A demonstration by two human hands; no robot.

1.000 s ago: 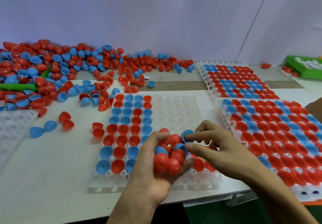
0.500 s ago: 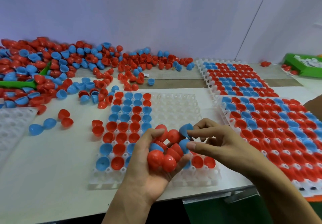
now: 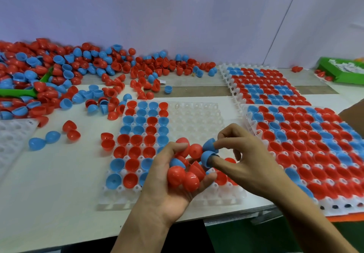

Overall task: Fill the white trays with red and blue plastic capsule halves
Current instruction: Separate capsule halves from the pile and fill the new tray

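Observation:
A white tray (image 3: pixel 194 115) lies in the middle of the table, its left columns filled with red and blue capsule halves and its right part bare. Above its near edge my left hand (image 3: pixel 169 189) cups a handful of red and blue halves (image 3: pixel 184 176). My right hand (image 3: pixel 242 162) reaches into that handful, and its fingertips pinch blue halves (image 3: pixel 207 157), one capped on a fingertip. A large loose pile of halves (image 3: pixel 65 71) spreads along the back left.
Two filled trays sit on the right, one near (image 3: pixel 307 146) and one far (image 3: pixel 262 85). An empty white tray (image 3: pixel 11 140) lies at the left edge. A few loose halves (image 3: pixel 59 134) sit between. A green box (image 3: pixel 342 69) stands at the far right.
Both hands have risen slightly over the tray's near part. My right fingers have drawn blue halves out of the handful, with one now sitting on a fingertip.

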